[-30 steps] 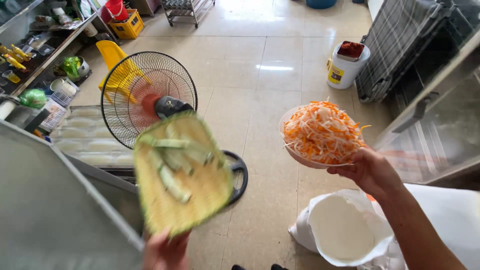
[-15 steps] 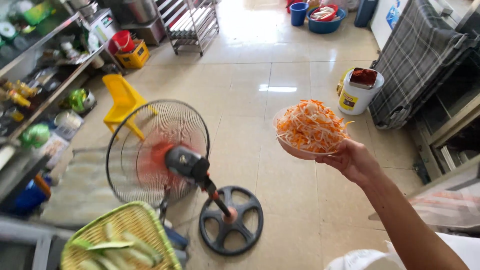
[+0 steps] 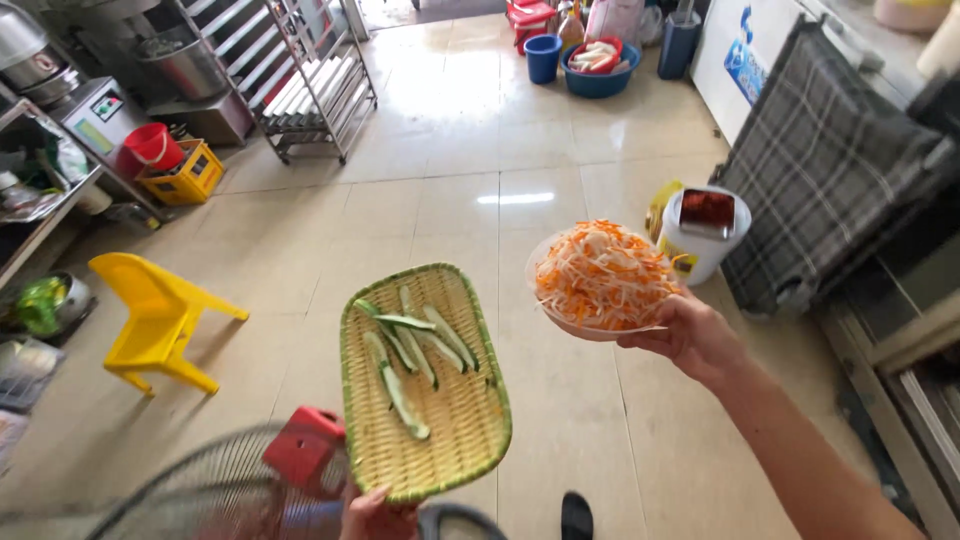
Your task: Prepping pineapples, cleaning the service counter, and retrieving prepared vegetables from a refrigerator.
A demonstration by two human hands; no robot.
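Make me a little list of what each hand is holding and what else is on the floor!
left hand: holds the woven tray by its near edge
on the tray: green cucumber strips
right hand: holds up the bowl
in the bowl: shredded orange and white vegetables
floor, left: yellow plastic chair
floor, right: white bucket with a red lid
bottom left: fan with a red middle
far back: metal rack, blue tubs

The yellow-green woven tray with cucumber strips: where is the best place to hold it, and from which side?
Grip the woven tray at its near short rim, from below on the person's side, as the left hand does. The tray is long and shallow, and the cucumber strips lie towards the far half, so keeping it level probably matters.
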